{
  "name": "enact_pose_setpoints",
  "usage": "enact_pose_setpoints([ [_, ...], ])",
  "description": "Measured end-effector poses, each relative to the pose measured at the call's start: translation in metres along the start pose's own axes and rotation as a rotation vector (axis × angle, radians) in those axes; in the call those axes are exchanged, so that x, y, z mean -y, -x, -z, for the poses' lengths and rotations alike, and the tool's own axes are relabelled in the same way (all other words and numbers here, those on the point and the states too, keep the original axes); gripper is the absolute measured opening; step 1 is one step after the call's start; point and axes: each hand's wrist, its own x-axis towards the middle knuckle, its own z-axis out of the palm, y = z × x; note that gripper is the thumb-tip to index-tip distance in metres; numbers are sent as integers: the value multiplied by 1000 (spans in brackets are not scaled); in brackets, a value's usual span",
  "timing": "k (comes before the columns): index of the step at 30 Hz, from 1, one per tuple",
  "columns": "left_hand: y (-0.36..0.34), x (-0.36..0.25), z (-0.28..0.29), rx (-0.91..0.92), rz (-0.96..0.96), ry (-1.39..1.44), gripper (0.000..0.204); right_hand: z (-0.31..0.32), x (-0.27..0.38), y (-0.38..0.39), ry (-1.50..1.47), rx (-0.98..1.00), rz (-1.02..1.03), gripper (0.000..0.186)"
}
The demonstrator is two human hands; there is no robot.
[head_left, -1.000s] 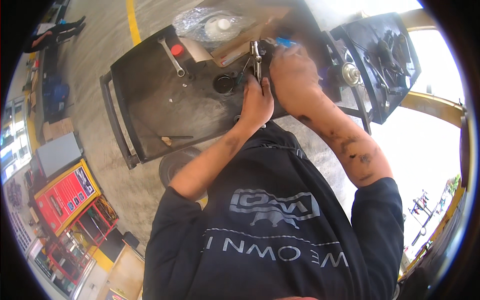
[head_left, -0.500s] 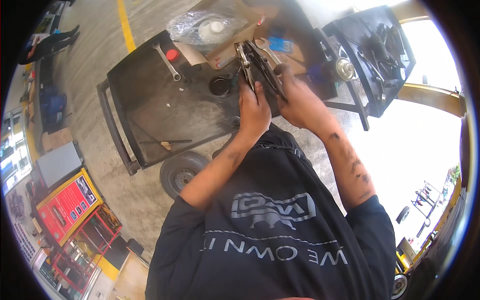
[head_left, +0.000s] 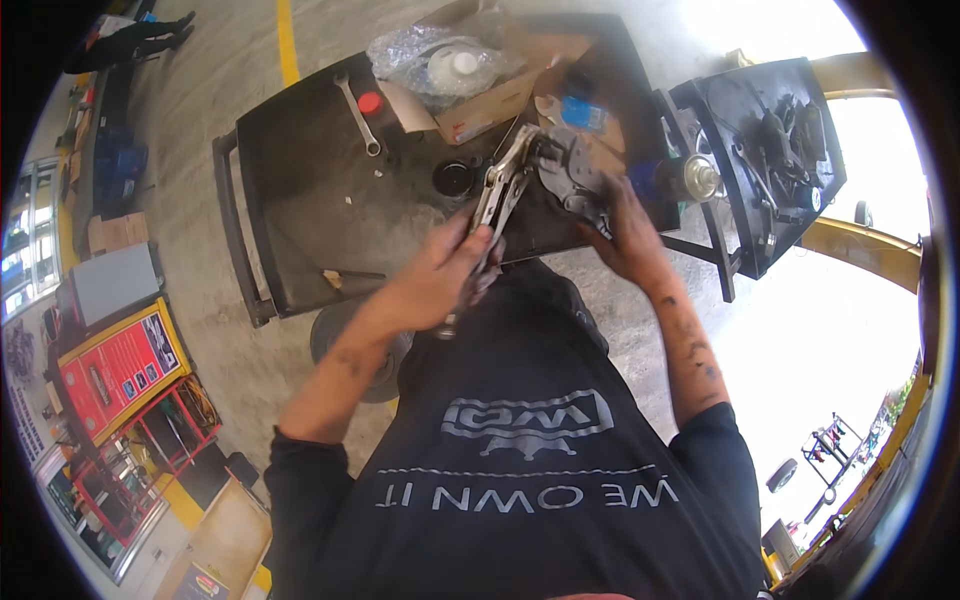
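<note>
Gripping silver pliers (head_left: 497,195) in the closed left hand (head_left: 432,275), with the head slanting up and right over the desk (head_left: 300,195). Pinching a dark metal part (head_left: 570,172) by its lower right end in the right hand (head_left: 632,238). Sitting close together between the hands, just beyond them; cannot tell whether touching. Holding both to the right of a round black cap (head_left: 453,179).
</note>
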Motion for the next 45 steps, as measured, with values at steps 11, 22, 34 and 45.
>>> enact_pose_setpoints([
  [11, 41, -71, 31, 283, 156, -706, 34, 147, 45, -103, 469, 369, 469, 36],
  [22, 13, -9, 18, -217, -210, -880, 45, 116, 125, -115, 1052, 386, 578, 20],
  [34, -56, 52, -1, -569, -417, -732, 48, 20, 99, -66, 415, 268, -191, 54],
  [45, -42, 43, -15, -385, -420, -595, 51, -28, 46, -16, -238, -181, -178, 47],
])
